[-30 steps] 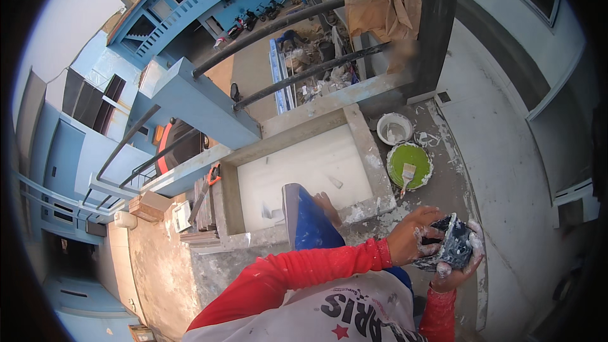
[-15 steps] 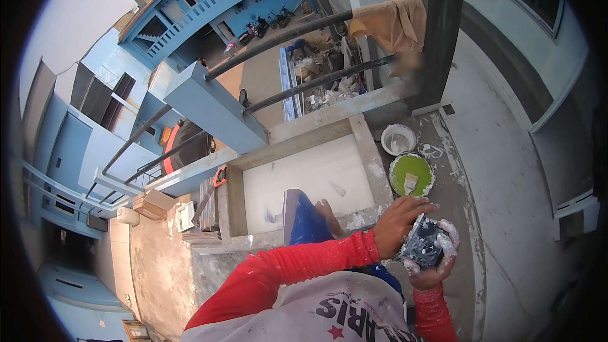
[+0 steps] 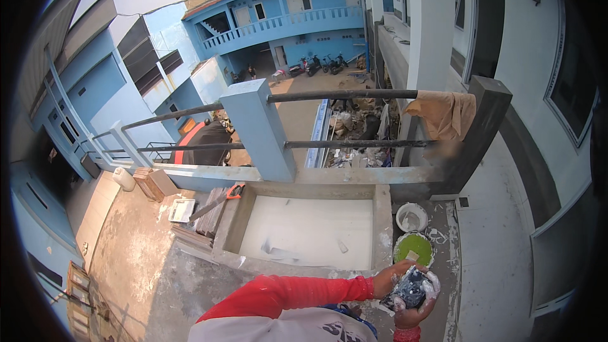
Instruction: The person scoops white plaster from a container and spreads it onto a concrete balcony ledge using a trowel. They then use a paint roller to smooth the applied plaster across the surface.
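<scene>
A dark, roughly blocky piece smeared with white paste (image 3: 408,289) is between my two hands, low at the right; its exact kind I cannot make out. My left hand (image 3: 387,280) reaches across from the left in a red sleeve, its fingers curled over the upper side of the piece. From below, my right hand (image 3: 423,309) cups it, white paste coating the fingers. Just beyond the hands is a round tub of green stuff (image 3: 411,245) with a brush (image 3: 412,256) lying in it, partly behind my left hand. A white bucket with paste residue (image 3: 411,218) stands behind the tub.
A concrete basin (image 3: 382,228) of milky white liquid lies ahead. Left of it are an orange-handled saw (image 3: 234,191), stacked boards (image 3: 204,218), a cardboard box (image 3: 152,183) and a jerrycan (image 3: 124,179). A railing (image 3: 348,144) with a draped tan cloth (image 3: 443,114) runs behind.
My view has tilted up and levelled, showing more of the courtyard; the blue-clad leg is no longer visible. The fingers of my left hand have come down from raised to curled over the dark piece.
</scene>
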The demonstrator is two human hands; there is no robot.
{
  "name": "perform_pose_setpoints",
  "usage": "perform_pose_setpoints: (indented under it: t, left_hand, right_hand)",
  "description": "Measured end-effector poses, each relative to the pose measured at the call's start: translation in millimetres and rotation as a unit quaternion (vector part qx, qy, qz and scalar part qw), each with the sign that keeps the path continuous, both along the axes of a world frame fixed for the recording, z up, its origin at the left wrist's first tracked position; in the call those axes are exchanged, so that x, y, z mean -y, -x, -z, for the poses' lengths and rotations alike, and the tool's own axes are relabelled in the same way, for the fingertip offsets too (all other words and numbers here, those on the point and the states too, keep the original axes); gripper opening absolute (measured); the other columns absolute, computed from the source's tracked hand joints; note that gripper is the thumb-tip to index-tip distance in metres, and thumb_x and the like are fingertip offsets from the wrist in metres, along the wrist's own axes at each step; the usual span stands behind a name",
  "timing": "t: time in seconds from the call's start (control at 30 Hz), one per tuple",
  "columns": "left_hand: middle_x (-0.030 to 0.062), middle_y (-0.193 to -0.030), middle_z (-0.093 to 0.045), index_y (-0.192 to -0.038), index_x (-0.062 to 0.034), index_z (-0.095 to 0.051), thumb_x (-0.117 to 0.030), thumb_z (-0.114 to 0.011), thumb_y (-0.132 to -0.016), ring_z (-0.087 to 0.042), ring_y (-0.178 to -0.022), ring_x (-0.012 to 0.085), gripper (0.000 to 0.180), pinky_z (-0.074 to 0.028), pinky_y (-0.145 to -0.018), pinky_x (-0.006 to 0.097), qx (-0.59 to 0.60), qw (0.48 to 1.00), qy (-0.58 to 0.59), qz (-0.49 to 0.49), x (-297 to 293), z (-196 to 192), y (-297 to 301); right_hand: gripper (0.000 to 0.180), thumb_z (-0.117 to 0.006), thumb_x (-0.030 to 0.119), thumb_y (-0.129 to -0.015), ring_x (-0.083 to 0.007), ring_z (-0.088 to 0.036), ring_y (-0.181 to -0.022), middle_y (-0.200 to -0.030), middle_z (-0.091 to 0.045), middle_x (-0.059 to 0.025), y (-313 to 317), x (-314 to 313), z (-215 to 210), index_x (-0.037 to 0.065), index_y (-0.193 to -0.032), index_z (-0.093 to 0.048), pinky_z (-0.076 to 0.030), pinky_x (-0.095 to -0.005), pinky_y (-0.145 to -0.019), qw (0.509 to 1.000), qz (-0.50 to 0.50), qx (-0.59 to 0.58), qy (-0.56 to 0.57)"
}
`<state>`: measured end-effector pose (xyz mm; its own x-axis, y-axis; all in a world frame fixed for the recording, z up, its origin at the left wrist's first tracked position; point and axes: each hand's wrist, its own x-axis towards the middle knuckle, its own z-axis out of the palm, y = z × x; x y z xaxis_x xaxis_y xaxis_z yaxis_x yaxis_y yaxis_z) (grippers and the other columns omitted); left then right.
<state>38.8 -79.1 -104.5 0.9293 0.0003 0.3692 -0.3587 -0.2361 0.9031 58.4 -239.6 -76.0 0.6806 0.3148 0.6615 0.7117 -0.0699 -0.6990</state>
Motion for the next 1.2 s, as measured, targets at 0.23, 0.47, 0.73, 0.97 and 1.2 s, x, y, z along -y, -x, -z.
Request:
perform_pose_setpoints:
  t: [0.23, 0.47, 0.73, 0.97, 1.2]
  left_hand:
    - [0.0122, -0.146, -0.045, -0.144, -0.0105, -0.045, -0.043, -0.057, -0.097, -0.052, -0.126, 0.0294, 0.059, -0.042, -0.105, 0.042, -0.244, 0.889, 0.387, -0.026, -45.8, 33.1, 47.5]
    - [0.0104, -0.153, -0.038, -0.149, -0.0158, -0.036, -0.080, -0.033, -0.087, -0.041, -0.137, 0.0316, 0.090, -0.034, -0.112, 0.052, -0.139, 0.635, 0.758, 0.055, -100.4, -70.4, 138.3]
    - [0.0255, -0.124, -0.061, -0.126, -0.0027, -0.058, -0.054, -0.034, -0.095, -0.057, -0.119, 0.0392, 0.065, -0.046, -0.103, 0.047, 0.015, 0.793, 0.606, -0.051, -190.8, -34.5, 207.7]
    - [0.0114, -0.111, -0.067, -0.117, -0.0018, -0.062, -0.034, -0.041, -0.102, -0.063, -0.104, 0.0245, 0.042, -0.047, -0.096, 0.037, -0.011, 0.730, 0.637, -0.247, -189.8, 0.9, 231.0]
    - [0.0171, -0.109, -0.066, -0.112, -0.0004, -0.063, -0.014, -0.050, -0.091, -0.064, -0.102, 0.0295, 0.028, -0.050, -0.091, 0.038, -0.022, 0.899, 0.238, -0.366, -166.3, 24.3, 245.9]
  right_hand:
    - [0.075, -0.072, 0.054, -0.080, -0.0364, -0.047, -0.118, -0.130, -0.044, -0.0196, 20.0, -46.2, -68.8, 0.005, -0.129, -0.044, -0.041, -0.0511, -0.098, 0.983, 0.078, 0.165, -0.015]
    - [0.082, -0.073, 0.054, -0.079, -0.0349, -0.042, -0.125, -0.138, -0.036, -0.0220, 60.6, -109.6, -27.7, 0.004, -0.133, -0.037, -0.037, -0.0506, -0.103, 0.981, -0.035, 0.193, -0.005]
    - [0.060, -0.078, 0.037, -0.079, -0.0368, -0.054, -0.108, -0.120, -0.051, -0.0217, 129.2, -133.8, -28.4, 0.001, -0.118, -0.051, -0.045, -0.0484, -0.092, 0.971, -0.211, 0.028, 0.104]
    - [0.030, -0.074, 0.013, -0.076, -0.0383, -0.057, -0.105, -0.110, -0.058, -0.0224, 135.5, -157.8, -68.3, 0.001, -0.102, -0.067, -0.045, -0.0461, -0.093, 0.951, -0.208, 0.025, 0.227]
    - [0.023, -0.068, 0.014, -0.075, -0.0350, -0.054, -0.119, -0.117, -0.060, -0.0166, 149.8, -208.6, -60.7, 0.011, -0.097, -0.070, -0.035, -0.0558, -0.106, 0.896, -0.156, 0.244, 0.337]
